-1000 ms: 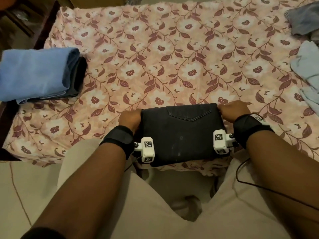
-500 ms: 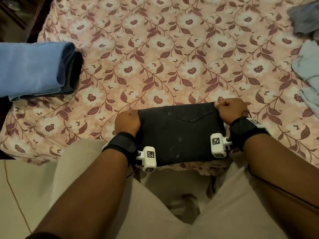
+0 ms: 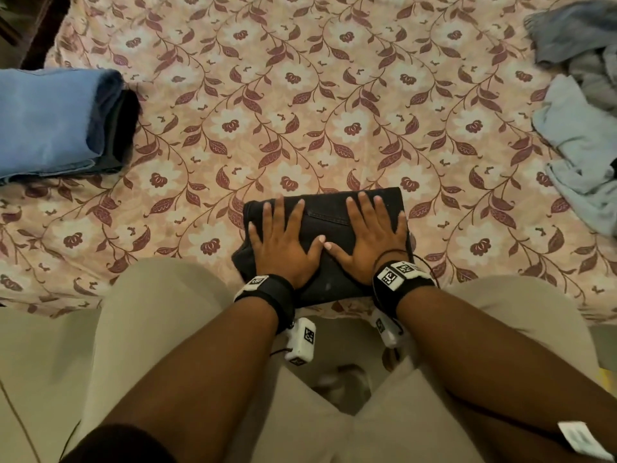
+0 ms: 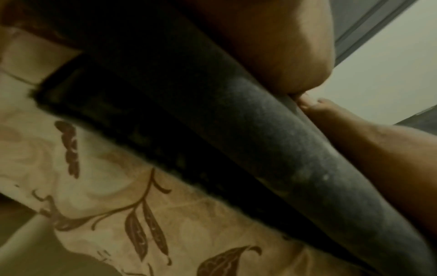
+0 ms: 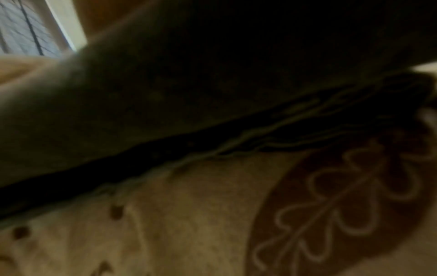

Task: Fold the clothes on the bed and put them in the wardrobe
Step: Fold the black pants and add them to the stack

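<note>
Folded black jeans point(image 3: 329, 225) lie at the near edge of the bed, on the floral bedsheet point(image 3: 300, 105), back pocket facing up. My left hand point(image 3: 285, 243) lies flat on the left half, fingers straight and spread, palm down, pressing. My right hand point(image 3: 369, 240) does the same on the right half, fingers splayed, pinky at the jeans' right edge. The thumbs nearly meet at the middle; I can't tell if they touch. Neither hand grips anything. The left wrist view shows the jeans' thick folded edge point(image 4: 272, 149) on the sheet; the right wrist view is dark and shows the layered denim edge point(image 5: 283, 121). A folded blue stack point(image 3: 50, 121) with dark fabric under it sits far left, well apart. Unfolded grey-blue clothes point(image 3: 581, 121) are heaped at the far right edge. My beige trousers point(image 3: 160, 329) fill the bottom.
</note>
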Demonstrator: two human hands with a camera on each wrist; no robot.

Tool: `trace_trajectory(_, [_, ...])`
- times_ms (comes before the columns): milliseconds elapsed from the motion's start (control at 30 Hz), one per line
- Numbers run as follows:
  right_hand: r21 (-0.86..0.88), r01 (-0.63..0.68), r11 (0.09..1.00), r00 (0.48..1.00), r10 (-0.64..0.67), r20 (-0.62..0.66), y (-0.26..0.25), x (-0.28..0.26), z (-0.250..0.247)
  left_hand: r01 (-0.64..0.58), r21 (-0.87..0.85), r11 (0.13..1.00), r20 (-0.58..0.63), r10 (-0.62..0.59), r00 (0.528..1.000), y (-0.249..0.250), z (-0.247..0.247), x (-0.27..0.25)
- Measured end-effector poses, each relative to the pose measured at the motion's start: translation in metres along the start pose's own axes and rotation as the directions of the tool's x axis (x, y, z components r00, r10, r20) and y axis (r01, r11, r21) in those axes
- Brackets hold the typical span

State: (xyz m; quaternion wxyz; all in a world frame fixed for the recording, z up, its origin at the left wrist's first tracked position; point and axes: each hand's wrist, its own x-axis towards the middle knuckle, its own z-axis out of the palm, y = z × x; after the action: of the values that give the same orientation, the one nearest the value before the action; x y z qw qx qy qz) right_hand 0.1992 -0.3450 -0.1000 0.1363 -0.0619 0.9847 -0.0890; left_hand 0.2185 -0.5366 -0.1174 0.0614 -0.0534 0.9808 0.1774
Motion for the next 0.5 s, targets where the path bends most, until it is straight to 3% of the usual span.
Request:
trace_trajectory(133, [0.148,-0.112,0.983,0.990,0.097,0.101,0.024,0.008,-0.007,0.237,-0.168,0.957,0.043,-0.233,0.971,-0.009,-0.005,0.002])
trace_trajectory(233, [0.235,-0.112,0.965,0.989,0.085,0.120,0.032,0.009,-0.012,0.249,-0.189,0.950,0.118,-0.230,0.966,-0.014,-0.012,0.005])
trace_trajectory(300, [0.333,-0.169,0.928,0.985,0.144,0.097,0.034,0.006,-0.015,0.240,-0.170,0.956,0.119,-0.221,0.968,-0.012,-0.020,0.003])
trace_trajectory(400, [0.514,-0.334,0.790,0.940,0.319,0.121,0.045,0.001,-0.019,0.228,-0.190,0.955,0.054,-0.222,0.974,-0.003,-0.037,-0.004])
trace_trajectory(500, [0.670,-0.495,0.553,0.866,0.380,0.325,0.057,-0.009,-0.011,0.235,-0.288,0.928,0.016,-0.241,0.970,0.010,-0.055,-0.013])
